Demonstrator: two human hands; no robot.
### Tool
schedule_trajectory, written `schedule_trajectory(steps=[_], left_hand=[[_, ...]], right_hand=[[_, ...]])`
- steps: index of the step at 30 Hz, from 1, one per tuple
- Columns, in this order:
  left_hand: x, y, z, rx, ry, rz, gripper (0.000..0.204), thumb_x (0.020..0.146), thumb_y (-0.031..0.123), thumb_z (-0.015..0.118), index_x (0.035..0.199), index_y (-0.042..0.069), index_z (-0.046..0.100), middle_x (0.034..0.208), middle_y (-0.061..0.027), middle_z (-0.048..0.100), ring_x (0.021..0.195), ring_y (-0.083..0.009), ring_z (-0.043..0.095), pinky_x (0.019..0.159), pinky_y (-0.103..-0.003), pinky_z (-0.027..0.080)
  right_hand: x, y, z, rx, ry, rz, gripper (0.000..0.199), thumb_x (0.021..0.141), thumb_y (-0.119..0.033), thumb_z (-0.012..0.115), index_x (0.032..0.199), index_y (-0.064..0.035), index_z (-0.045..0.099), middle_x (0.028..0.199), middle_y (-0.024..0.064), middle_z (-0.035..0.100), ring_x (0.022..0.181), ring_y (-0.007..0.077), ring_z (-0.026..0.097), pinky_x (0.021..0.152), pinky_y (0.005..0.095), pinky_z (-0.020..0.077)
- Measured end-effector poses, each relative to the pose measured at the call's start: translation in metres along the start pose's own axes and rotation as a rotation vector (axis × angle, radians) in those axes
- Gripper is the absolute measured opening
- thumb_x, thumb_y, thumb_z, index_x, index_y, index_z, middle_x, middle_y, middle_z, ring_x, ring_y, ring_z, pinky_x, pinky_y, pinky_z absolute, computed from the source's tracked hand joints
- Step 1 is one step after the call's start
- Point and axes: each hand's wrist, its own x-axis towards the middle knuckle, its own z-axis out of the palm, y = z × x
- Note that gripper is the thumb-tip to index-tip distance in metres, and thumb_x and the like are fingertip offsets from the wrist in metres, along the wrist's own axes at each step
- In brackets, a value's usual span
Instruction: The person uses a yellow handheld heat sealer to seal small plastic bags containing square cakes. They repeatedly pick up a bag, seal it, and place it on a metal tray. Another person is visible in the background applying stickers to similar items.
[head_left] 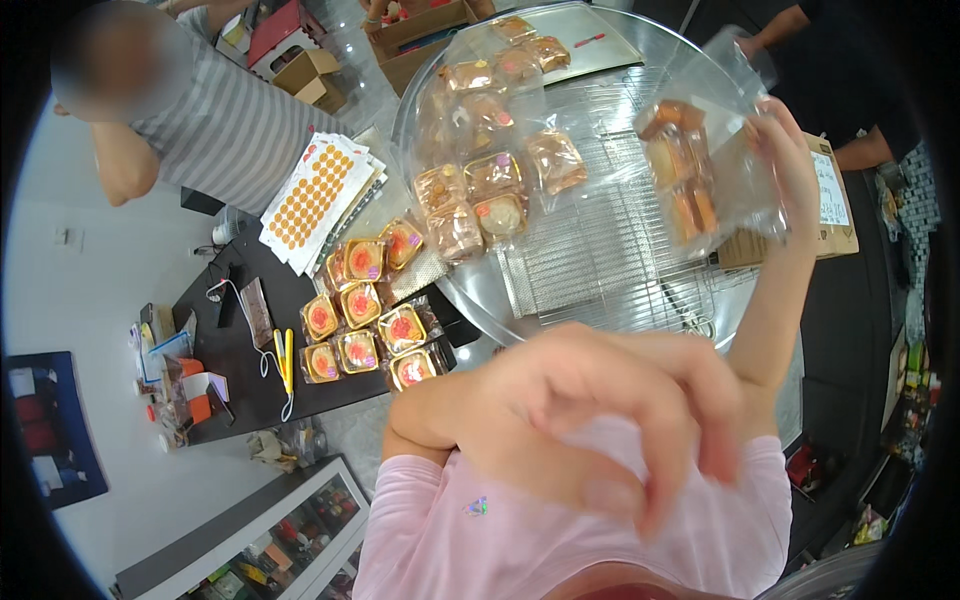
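My right hand is raised at the upper right and grips a clear plastic bag with orange-brown pastries inside. It hangs over a wire rack on a big round metal tray. My left hand is close to the camera at the centre, blurred, with its fingers loosely apart and nothing in them. Several wrapped pastries lie on the tray's left part. More pastries in gold cups sit on the black table beside the tray.
Sheets of orange round stickers lie left of the tray. A yellow tool rests on the table. A person in a grey striped shirt stands at upper left. Another person's arm and a cardboard box are at right.
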Motion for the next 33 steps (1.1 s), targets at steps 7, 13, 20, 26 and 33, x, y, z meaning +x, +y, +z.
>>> schedule_trajectory(steps=[7,13,20,26,33], left_hand=[[-0.070,-0.061,-0.074,0.566,0.844,-0.314,0.023,0.093,0.021,0.052,0.099,0.000,0.060,0.103,-0.0117,0.061,0.094,-0.0189,0.058,0.082,-0.032,0.045],[-0.167,-0.118,-0.117,0.732,1.303,-0.580,0.022,0.094,0.018,0.055,0.106,0.001,0.061,0.097,-0.0027,0.062,0.092,-0.0114,0.058,0.082,-0.025,0.044],[-0.168,-0.131,-0.128,0.847,1.325,-0.752,0.021,0.092,0.017,0.057,0.107,0.003,0.062,0.096,-0.0052,0.065,0.090,-0.0138,0.060,0.080,-0.027,0.046],[-0.171,-0.146,-0.135,1.100,1.275,-1.062,0.028,0.087,0.021,0.060,0.110,0.005,0.062,0.100,-0.0131,0.066,0.090,-0.0239,0.063,0.078,-0.034,0.048],[-0.187,-0.169,-0.127,1.055,1.376,-1.102,0.029,0.087,0.023,0.060,0.109,0.004,0.062,0.101,-0.0141,0.066,0.090,-0.0267,0.064,0.078,-0.037,0.049]], right_hand=[[0.173,0.051,-0.024,-0.285,-0.147,-0.024,0.033,0.077,-0.022,0.060,0.104,-0.0039,0.057,0.088,0.0029,0.058,0.080,0.0100,0.054,0.073,0.0225,0.0436],[0.261,0.078,-0.003,-0.380,-0.127,-0.005,0.031,0.074,-0.019,0.063,0.101,-0.0042,0.057,0.077,0.0018,0.058,0.069,0.0097,0.055,0.061,0.0223,0.0448],[0.354,0.113,0.019,-0.439,-0.098,-0.064,0.028,0.077,-0.017,0.062,0.102,-0.0061,0.055,0.077,0.0008,0.059,0.063,0.0087,0.055,0.059,0.0236,0.0445],[0.439,0.149,0.038,-0.342,0.042,-0.080,0.050,0.075,-0.017,0.063,0.118,0.0029,0.049,0.085,0.0119,0.063,0.072,0.0185,0.061,0.064,0.0323,0.0500],[0.492,0.163,0.067,-0.423,0.203,-0.158,0.035,0.075,-0.008,0.064,0.107,-0.0028,0.050,0.089,0.0119,0.058,0.071,0.0201,0.056,0.059,0.0370,0.0475]])
